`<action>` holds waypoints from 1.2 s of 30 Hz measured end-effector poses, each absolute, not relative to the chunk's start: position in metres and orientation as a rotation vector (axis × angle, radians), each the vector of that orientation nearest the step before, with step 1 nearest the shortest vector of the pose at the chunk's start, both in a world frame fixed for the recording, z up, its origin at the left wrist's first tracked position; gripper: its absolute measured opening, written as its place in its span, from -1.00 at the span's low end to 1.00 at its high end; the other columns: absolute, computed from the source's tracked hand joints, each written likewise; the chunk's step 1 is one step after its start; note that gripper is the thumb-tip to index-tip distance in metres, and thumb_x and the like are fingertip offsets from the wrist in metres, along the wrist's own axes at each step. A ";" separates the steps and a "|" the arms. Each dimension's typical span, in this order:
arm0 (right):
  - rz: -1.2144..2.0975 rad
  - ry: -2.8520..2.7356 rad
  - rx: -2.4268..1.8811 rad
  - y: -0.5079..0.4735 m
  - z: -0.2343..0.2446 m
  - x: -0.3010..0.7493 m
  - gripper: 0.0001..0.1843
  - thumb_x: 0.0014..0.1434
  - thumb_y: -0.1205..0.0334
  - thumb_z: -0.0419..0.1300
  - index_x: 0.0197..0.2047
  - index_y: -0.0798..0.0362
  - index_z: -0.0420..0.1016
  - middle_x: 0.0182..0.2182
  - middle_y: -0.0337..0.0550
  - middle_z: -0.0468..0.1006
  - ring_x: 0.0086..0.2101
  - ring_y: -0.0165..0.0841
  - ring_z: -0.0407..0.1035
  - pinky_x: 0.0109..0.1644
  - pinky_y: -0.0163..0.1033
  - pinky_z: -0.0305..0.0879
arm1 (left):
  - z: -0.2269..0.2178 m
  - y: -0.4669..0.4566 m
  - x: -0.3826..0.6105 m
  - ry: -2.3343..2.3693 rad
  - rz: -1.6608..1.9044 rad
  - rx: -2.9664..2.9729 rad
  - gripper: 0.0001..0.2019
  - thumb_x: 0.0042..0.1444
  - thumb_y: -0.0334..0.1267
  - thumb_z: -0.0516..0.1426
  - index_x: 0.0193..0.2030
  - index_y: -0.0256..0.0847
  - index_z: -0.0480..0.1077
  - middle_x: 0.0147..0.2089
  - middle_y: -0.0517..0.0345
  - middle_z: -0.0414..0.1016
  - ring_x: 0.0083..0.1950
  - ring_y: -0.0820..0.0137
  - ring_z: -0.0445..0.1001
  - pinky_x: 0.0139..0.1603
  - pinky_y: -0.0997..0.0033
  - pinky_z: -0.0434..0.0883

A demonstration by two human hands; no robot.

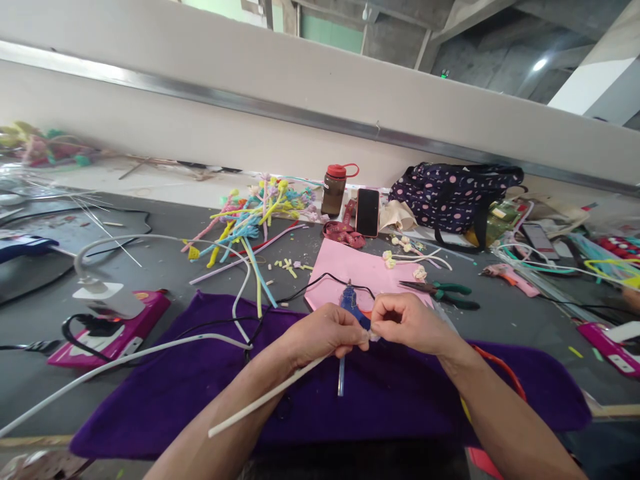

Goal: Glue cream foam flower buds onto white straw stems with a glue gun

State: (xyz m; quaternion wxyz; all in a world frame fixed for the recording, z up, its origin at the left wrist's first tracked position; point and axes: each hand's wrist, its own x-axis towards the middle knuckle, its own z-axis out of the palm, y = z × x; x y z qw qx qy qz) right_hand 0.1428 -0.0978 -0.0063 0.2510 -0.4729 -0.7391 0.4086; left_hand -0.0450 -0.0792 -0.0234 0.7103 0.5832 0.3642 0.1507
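Observation:
My left hand (325, 332) pinches a long white pipe cleaner stem (270, 396) that slants down toward the lower left. Touching it at the stem's upper tip, my right hand (407, 323) has its fingers closed on a small pale piece; what that piece is I cannot make out. Both hands hover over a purple cloth (200, 393). A blue glue gun (349, 300) lies just behind my fingers, its clear glue stick (341, 381) pointing toward me, partly on a pink sheet (350, 267).
Green-handled pliers (445, 293) lie right of the pink sheet. Behind are a pile of coloured pipe cleaners (255, 213), a brown bottle (334, 189), a phone (367, 212) and a dotted bag (450, 193). A pink power strip (115, 327) with cables sits at left.

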 end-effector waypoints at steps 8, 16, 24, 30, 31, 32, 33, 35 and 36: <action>1.064 -2.020 -1.321 -0.100 -0.005 0.140 -0.91 -0.06 0.44 0.11 -0.55 0.12 0.33 -0.59 -0.31 0.34 -0.56 -0.52 0.17 -0.49 -0.41 0.08 | -0.022 -0.078 -0.043 0.838 0.316 1.248 -0.83 -0.06 -0.26 0.12 -0.54 -0.31 0.44 -0.81 0.36 0.16 -0.76 0.64 0.00 -0.66 0.53 -0.09; 1.110 -1.948 -1.309 -0.098 -0.006 0.140 -0.90 -0.04 0.38 0.13 -0.57 0.12 0.37 -0.59 -0.29 0.36 -0.55 -0.51 0.19 -0.49 -0.40 0.11 | -0.025 -0.076 -0.042 0.833 0.338 1.219 -0.84 -0.07 -0.29 0.11 -0.56 -0.31 0.43 -0.82 0.36 0.16 -0.78 0.65 -0.02 -0.67 0.53 -0.12; 1.117 -1.928 -1.312 -0.098 -0.004 0.139 -0.90 -0.05 0.40 0.12 -0.56 0.11 0.35 -0.62 -0.32 0.33 -0.57 -0.52 0.16 -0.51 -0.41 0.08 | -0.026 -0.076 -0.043 0.817 0.351 1.215 -0.84 -0.07 -0.30 0.10 -0.54 -0.31 0.44 -0.81 0.35 0.16 -0.77 0.65 -0.01 -0.67 0.53 -0.12; 1.140 -1.929 -1.317 -0.098 -0.008 0.139 -0.91 -0.05 0.40 0.12 -0.56 0.12 0.35 -0.61 -0.32 0.34 -0.57 -0.52 0.16 -0.51 -0.40 0.07 | -0.026 -0.076 -0.042 0.822 0.344 1.215 -0.85 -0.08 -0.29 0.12 -0.55 -0.31 0.44 -0.81 0.35 0.16 -0.77 0.65 -0.01 -0.68 0.54 -0.12; 1.140 -1.925 -1.318 -0.098 -0.008 0.139 -0.90 -0.04 0.40 0.12 -0.55 0.12 0.36 -0.61 -0.32 0.34 -0.57 -0.52 0.16 -0.51 -0.40 0.07 | -0.025 -0.076 -0.042 0.825 0.342 1.214 -0.85 -0.08 -0.29 0.12 -0.55 -0.31 0.44 -0.81 0.35 0.16 -0.77 0.65 -0.01 -0.69 0.54 -0.12; 1.137 -1.923 -1.315 -0.098 -0.008 0.139 -0.90 -0.04 0.40 0.13 -0.56 0.12 0.36 -0.61 -0.32 0.34 -0.56 -0.52 0.16 -0.50 -0.40 0.08 | -0.025 -0.076 -0.042 0.828 0.340 1.212 -0.85 -0.08 -0.28 0.12 -0.55 -0.31 0.44 -0.81 0.35 0.16 -0.77 0.65 -0.01 -0.69 0.54 -0.12; 1.131 -1.924 -1.308 -0.098 -0.007 0.139 -0.90 -0.04 0.40 0.14 -0.56 0.12 0.38 -0.61 -0.31 0.35 -0.56 -0.52 0.18 -0.50 -0.40 0.09 | -0.024 -0.076 -0.042 0.830 0.341 1.212 -0.85 -0.08 -0.28 0.12 -0.55 -0.31 0.44 -0.81 0.35 0.16 -0.77 0.65 -0.01 -0.69 0.54 -0.12; 1.119 -1.924 -1.282 -0.097 -0.004 0.141 -0.88 -0.02 0.37 0.15 -0.56 0.13 0.42 -0.60 -0.29 0.37 -0.56 -0.51 0.19 -0.50 -0.40 0.09 | -0.024 -0.075 -0.043 0.828 0.348 1.208 -0.84 -0.08 -0.26 0.13 -0.54 -0.31 0.44 -0.81 0.35 0.16 -0.77 0.65 -0.02 -0.69 0.54 -0.14; 1.120 -1.914 -1.262 -0.097 -0.003 0.142 -0.86 0.01 0.34 0.15 -0.55 0.13 0.45 -0.58 -0.27 0.38 -0.57 -0.51 0.20 -0.52 -0.39 0.09 | -0.025 -0.075 -0.043 0.824 0.354 1.203 -0.83 -0.07 -0.25 0.13 -0.54 -0.31 0.44 -0.81 0.35 0.16 -0.77 0.65 -0.02 -0.70 0.54 -0.15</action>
